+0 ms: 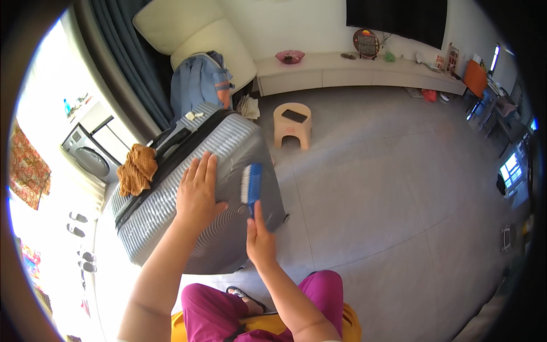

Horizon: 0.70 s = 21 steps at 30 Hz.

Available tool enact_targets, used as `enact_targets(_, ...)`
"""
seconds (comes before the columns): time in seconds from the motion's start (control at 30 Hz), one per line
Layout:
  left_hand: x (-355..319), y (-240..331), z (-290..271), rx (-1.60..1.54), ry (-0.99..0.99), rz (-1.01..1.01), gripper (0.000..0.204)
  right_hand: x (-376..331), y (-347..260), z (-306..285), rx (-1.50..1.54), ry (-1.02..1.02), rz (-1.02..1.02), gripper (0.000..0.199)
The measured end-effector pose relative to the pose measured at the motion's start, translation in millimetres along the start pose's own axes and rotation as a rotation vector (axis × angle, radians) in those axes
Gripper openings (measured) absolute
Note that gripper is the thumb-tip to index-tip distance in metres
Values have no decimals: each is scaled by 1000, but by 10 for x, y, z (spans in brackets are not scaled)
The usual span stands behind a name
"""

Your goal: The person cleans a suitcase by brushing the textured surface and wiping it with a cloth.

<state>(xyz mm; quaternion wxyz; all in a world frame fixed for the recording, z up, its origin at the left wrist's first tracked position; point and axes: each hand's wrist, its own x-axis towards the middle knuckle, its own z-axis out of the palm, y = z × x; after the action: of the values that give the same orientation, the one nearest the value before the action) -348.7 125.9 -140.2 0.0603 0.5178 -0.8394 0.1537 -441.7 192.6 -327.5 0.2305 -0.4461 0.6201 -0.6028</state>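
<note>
A large silver-grey ribbed suitcase [199,239] stands before me, a dark zip band and black handle along its upper side. My left hand [198,185] lies flat on the shell near the top edge, fingers stretched out. In my right hand [261,242] is a blue scrubbing brush [254,181] with white bristles, gripped by its handle and held upright just off or against the suitcase's right face; I cannot tell whether it touches. A crumpled brown cloth [137,169] rests on the suitcase's top, left of my left hand.
Beyond the suitcase sits a blue-grey backpack [199,82] against a cream chair [213,43]. A beige stool [292,128] with a dark phone [294,116] on it stands on the grey tiled floor. A low cabinet [347,77] runs along the far wall; a washing machine [91,154] is at left.
</note>
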Motion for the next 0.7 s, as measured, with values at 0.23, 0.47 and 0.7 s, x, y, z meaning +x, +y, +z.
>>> enact_targets(0.23,-36,-14,30,27,-14,-6,116,-169,-38,85,-33,-23,-65,53)
enact_targets(0.47,-20,-25,42,35,-33,-17,115,-59,-7,-22,-8,-155,41,55)
enact_targets(0.7,0,-12,11,41,-29,-30,114,6,45,32,15,-89,114,52)
